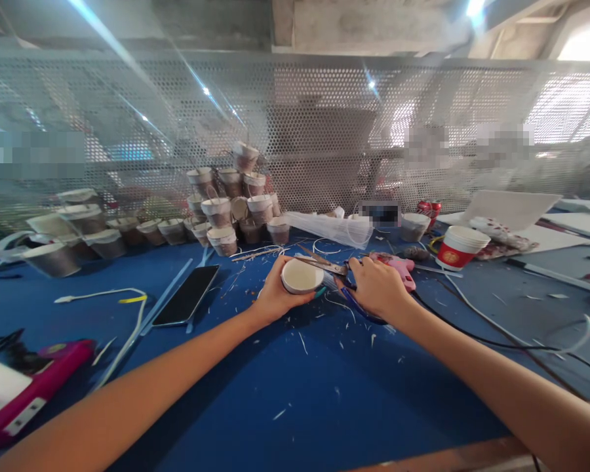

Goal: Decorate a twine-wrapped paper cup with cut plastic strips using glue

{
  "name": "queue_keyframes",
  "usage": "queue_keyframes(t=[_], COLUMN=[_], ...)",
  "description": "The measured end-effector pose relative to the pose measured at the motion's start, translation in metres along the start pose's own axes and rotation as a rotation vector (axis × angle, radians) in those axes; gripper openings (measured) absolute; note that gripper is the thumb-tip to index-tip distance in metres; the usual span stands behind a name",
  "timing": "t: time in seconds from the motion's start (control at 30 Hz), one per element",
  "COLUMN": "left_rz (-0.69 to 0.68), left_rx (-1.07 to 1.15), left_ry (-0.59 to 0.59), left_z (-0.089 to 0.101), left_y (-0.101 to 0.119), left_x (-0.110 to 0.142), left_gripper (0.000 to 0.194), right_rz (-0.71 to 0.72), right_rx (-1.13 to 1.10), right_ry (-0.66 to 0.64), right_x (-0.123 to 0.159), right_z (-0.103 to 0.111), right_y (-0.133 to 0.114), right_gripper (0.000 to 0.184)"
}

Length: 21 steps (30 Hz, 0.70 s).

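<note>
My left hand is wrapped round a small white paper cup, its open mouth turned toward me, just above the blue table. My right hand grips a pair of scissors by blue handles, and the open blades reach over the rim of the cup. A pink glue gun lies right behind my right hand. Small white scraps are strewn on the cloth below both hands.
A stack of brown-and-white cups stands at the back by a perforated metal screen. More cups line the left. A black phone, a red-and-white cup, a red can, cables and a pink tool lie around.
</note>
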<state>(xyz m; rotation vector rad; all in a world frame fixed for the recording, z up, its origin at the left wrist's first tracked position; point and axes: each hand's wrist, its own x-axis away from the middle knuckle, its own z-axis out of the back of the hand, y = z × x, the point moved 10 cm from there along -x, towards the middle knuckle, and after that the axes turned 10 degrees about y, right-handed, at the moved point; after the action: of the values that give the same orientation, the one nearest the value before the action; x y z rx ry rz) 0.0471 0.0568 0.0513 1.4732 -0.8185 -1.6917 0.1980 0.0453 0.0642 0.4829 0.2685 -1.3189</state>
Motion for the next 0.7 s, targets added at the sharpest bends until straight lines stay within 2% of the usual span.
queue_keyframes(t=[0.17, 0.33, 0.5, 0.7], left_rz=[-0.007, 0.011, -0.001, 0.019], left_rx=[-0.021, 0.012, 0.024, 0.006], left_ry=[0.001, -0.002, -0.013, -0.024], left_z=[0.0009, 0.0005, 0.0014, 0.0006], left_y=[-0.0028, -0.0017, 0.002, -0.0024], left_x=[-0.0003, -0.0001, 0.001, 0.001], left_gripper=[0.054, 0.052, 0.053, 0.054], right_rz=[0.011, -0.005, 0.031, 0.025], right_rx=[0.011, 0.05, 0.024, 0.025], right_ry=[-0.025, 0.005, -0.054, -0.061], right_x=[0.0009, 0.0008, 0.0009, -0.0016], right_z=[-0.0013, 0.0028, -0.0025, -0.002], right_y=[-0.001, 0.0018, -0.0021, 0.0024], right_gripper=[0.052, 0.058, 0.06, 0.06])
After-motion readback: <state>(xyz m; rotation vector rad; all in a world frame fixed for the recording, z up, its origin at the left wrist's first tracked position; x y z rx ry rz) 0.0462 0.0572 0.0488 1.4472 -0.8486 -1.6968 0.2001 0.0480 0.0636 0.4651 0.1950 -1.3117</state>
